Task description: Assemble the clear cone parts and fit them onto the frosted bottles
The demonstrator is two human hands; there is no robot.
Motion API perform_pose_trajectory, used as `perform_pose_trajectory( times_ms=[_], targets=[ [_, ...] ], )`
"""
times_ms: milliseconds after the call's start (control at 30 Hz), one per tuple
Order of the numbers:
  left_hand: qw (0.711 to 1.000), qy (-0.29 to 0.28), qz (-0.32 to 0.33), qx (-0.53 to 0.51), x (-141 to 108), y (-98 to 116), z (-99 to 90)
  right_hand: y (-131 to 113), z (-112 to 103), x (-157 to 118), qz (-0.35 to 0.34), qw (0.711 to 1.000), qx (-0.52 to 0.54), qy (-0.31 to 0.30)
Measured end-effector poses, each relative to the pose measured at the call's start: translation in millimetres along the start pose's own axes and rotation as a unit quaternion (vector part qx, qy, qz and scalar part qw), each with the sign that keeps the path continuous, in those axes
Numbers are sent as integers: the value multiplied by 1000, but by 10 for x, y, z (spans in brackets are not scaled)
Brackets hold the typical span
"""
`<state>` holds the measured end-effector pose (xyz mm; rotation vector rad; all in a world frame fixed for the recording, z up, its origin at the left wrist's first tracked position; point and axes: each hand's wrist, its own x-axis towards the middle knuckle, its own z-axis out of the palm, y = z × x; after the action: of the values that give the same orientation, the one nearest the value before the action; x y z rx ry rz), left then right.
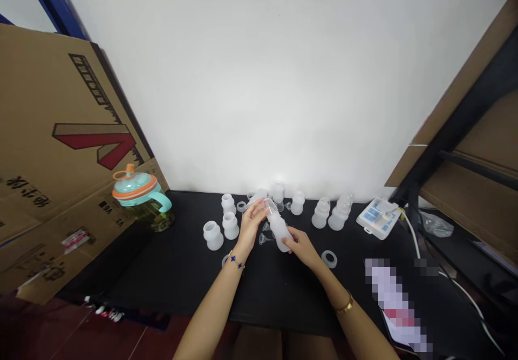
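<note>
Left hand (251, 221): fingers closed on the neck end of the translucent white plastic bottle (278, 230).
Right hand (300, 245): gripping the bottle's base.
Bottle position: tilted, held just above the black tabletop (170, 273).
Surroundings: similar white bottles (229, 225) and a loose translucent ring (329, 258) nearby.

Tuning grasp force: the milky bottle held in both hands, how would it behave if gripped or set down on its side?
The bottle looks like soft translucent plastic, so it probably gives under a squeeze. It seems empty, likely light. Its round body would probably roll if laid down. The left hand is at its neck, the right hand at its base.
</note>
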<state>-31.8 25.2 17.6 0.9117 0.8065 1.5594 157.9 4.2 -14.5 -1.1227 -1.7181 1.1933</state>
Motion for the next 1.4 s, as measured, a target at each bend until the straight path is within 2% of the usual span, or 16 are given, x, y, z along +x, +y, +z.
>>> perform_pose_trajectory(
  times_ms=[1400],
  targets=[
    [998,1,32,60,-37,13,17,-42,26,-19,11,1000,2,-11]
  ],
)
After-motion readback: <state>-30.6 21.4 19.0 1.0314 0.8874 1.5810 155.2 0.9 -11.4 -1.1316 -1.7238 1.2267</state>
